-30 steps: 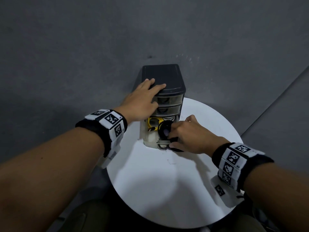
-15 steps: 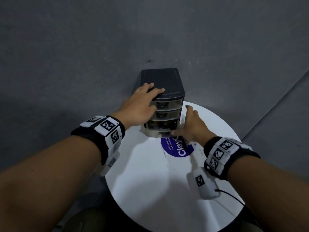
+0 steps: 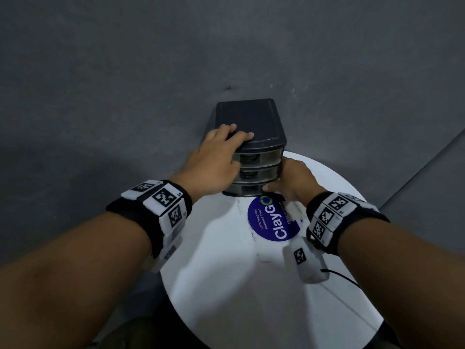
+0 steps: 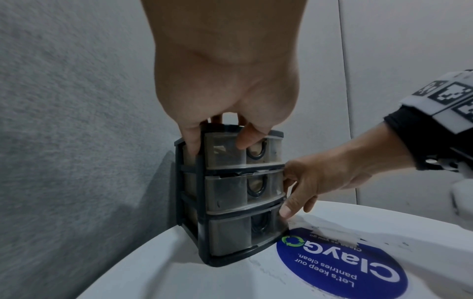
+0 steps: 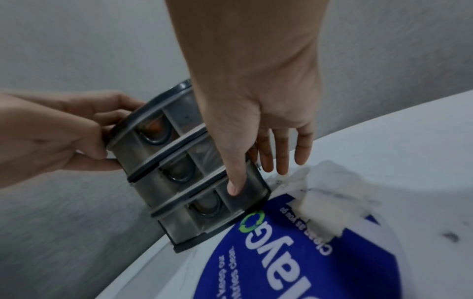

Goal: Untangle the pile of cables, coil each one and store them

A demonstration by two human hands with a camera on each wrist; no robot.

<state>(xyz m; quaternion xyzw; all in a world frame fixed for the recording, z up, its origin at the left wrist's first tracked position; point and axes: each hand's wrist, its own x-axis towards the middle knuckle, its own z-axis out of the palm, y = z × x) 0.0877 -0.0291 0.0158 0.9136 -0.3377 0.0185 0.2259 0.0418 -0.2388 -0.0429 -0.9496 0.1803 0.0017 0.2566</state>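
Observation:
A small drawer unit [image 3: 247, 117] with a dark frame and three translucent drawers stands at the far edge of the round white table [image 3: 226, 285]. All three drawers sit flush in the frame. My left hand [image 3: 216, 159] grips the unit's top, fingers over the lid and thumb on the top drawer's front [image 4: 225, 157]. My right hand [image 3: 294, 177] is at the unit's right side, its straight thumb pressing the bottom drawer's front [image 5: 184, 222] and its fingers extended along the side wall. No loose cable shows on the table; the drawers' contents are only dim shapes.
A round blue sticker [image 3: 271, 222] lies on the table just in front of the unit, with a scrap of pale tape [image 5: 322, 212] on its edge. A grey wall stands close behind the unit. The table's near half is bare white.
One second ago the bottom drawer stood pulled out with yellow and black coils in it. My right hand pushed it in, and it now sits flush. My left hand stayed on top.

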